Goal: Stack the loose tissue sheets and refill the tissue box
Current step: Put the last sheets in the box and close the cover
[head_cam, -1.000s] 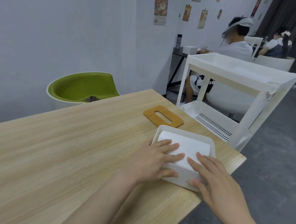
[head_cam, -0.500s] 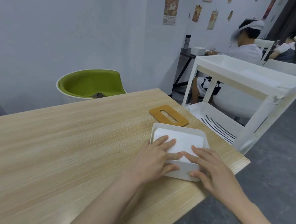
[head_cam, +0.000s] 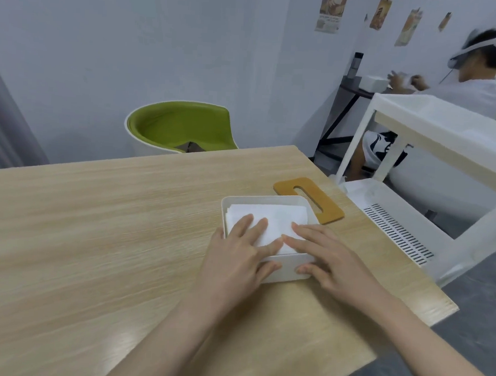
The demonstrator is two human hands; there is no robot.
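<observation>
A white open tissue box (head_cam: 282, 271) stands on the wooden table (head_cam: 94, 237) near its right edge. A stack of white tissue sheets (head_cam: 271, 217) lies inside it. My left hand (head_cam: 237, 256) lies flat over the box's near left corner, fingers straight on the tissues, thumb against the front wall. My right hand (head_cam: 326, 255) presses flat on the tissues from the near right, thumb on the front wall. The box's wooden lid (head_cam: 323, 203), with a slot in it, lies on the table just behind the box.
A white plastic cart (head_cam: 431, 180) stands close to the table's right edge. A green chair (head_cam: 181, 126) sits behind the table by the wall. A person sits at a dark desk at the back right.
The view has swung left and down, so the box now sits squarer to me. Both hands stay flat on the tissues, the right one slid a little further onto the stack.
</observation>
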